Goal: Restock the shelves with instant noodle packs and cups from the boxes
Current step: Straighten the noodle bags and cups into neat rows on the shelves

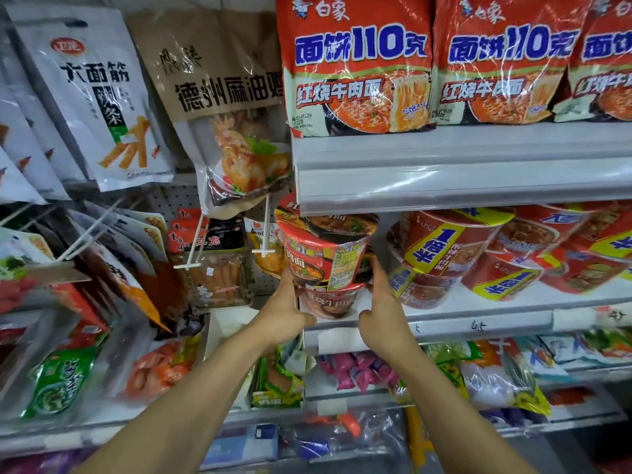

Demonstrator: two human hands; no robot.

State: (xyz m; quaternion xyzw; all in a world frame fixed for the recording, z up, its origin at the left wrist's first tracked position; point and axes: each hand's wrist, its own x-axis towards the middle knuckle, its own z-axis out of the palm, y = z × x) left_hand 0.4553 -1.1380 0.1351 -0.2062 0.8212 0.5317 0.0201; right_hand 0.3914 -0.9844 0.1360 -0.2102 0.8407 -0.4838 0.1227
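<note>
A red instant noodle cup [325, 254] sits tilted on top of another red cup [331, 301] at the left end of the middle shelf [478, 325]. My left hand [285, 309] reaches up along the upper cup's left side, fingers against it. My right hand [384, 309] presses its straight fingers on the cup's right side, thumb sticking out. A third cup's lid [338, 224] shows behind, just under the upper shelf [461, 172].
Red noodle multipacks [355, 66] stand on the upper shelf. Several red and yellow cups [455, 251] are stacked to the right on the middle shelf. Snack bags hang on pegs [191, 251] to the left. Packets fill the lower shelf [359, 374].
</note>
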